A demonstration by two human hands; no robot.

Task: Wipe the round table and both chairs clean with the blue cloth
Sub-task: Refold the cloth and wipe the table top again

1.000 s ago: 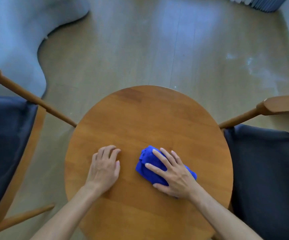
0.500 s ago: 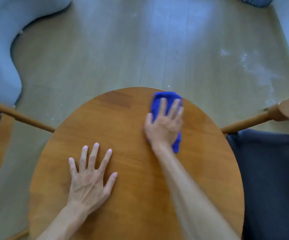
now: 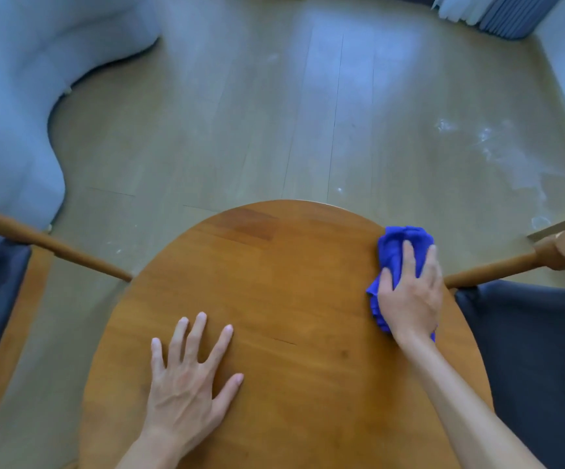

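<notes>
There, the blue cloth [image 3: 397, 252] lay bunched at the right edge of the round table [image 3: 274, 272], its far end reaching the rim. Your right hand [image 3: 409, 296] pressed down on it, fingers curled over the folds and gripping them. Your left hand [image 3: 186, 377] rested flat on the near part of the tabletop, fingers spread wide, holding nothing. The wooden rail of the right chair [image 3: 497, 265] met the table edge just beyond your right hand, perhaps touching it, though the view blurred there. The left chair [image 3: 54, 245] stood opposite, its rail ending at the rim, dark cushion beneath.
</notes>
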